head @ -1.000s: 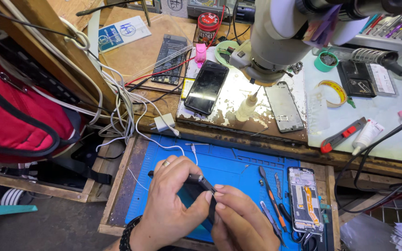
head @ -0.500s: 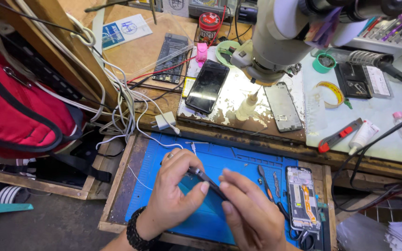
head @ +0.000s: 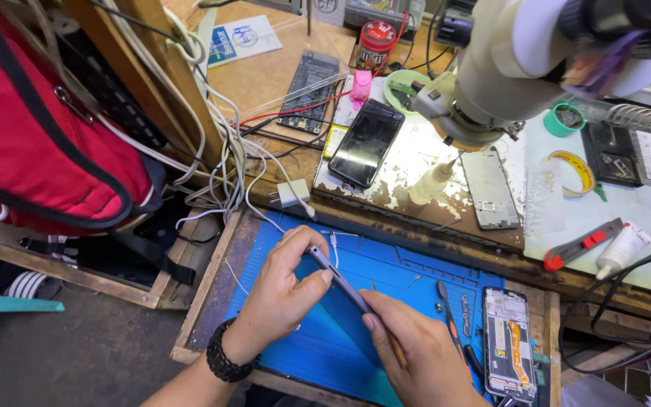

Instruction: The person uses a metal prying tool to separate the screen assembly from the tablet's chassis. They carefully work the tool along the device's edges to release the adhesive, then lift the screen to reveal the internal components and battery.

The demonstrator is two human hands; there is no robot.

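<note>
— What does the place look like?

— A crowded repair desk (head: 431,188) of worn wood, with a blue work mat (head: 408,271) set in a lower tray in front of the person. A red bag (head: 32,143) hangs at the left beside a tangle of white cables (head: 227,158), and a microscope head (head: 506,68) looms over the upper right.

— And the hands?

— The left hand (head: 280,294) has its grip closed around a thin phone panel (head: 340,283), held edge-on and tilted above the mat, thumb on the near side and fingers curled over the top. The right hand (head: 423,354) grips a thin stick-like tool (head: 395,348) between thumb and fingers; its tip meets the panel's lower end. I cannot tell more about the tool.

— What lies nearby?

— An opened phone frame (head: 508,343) rests on the mat just right of the right hand, with tweezers (head: 447,316) between them. Up on the desk lie 2 dark phones: 1 black phone (head: 367,143) and 1 grey phone back (head: 490,188), well apart from the hands.
</note>
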